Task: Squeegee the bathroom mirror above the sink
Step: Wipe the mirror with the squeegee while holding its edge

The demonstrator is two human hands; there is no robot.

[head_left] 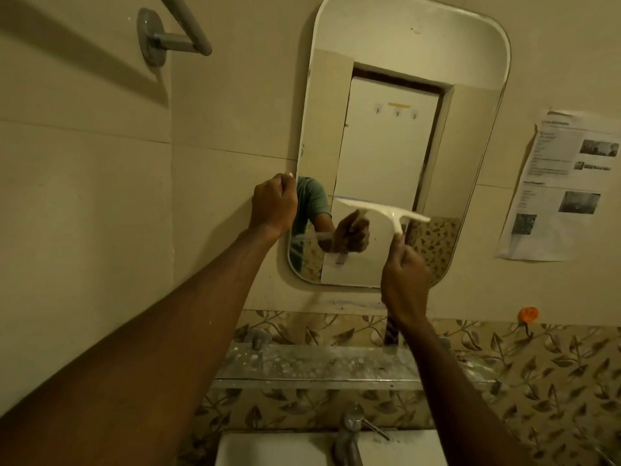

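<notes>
The right hand point(405, 280) grips the stem of a white plastic T-shaped squeegee point(383, 211), fingers wrapped round the handle, with its blade lying across the lower part of the tall round-cornered wall mirror point(386, 95). The left hand point(274, 205) curls its fingers over the mirror's left edge. Below hang a spotted glass shelf point(319, 366), a chrome tap point(351, 432) and a white basin point(268, 449).

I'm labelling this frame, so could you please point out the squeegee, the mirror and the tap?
squeegee point(379, 210): head view, middle of its white blade bar.
mirror point(386, 153): head view, bare glass centre.
tap point(349, 435): head view, its metal body.
</notes>
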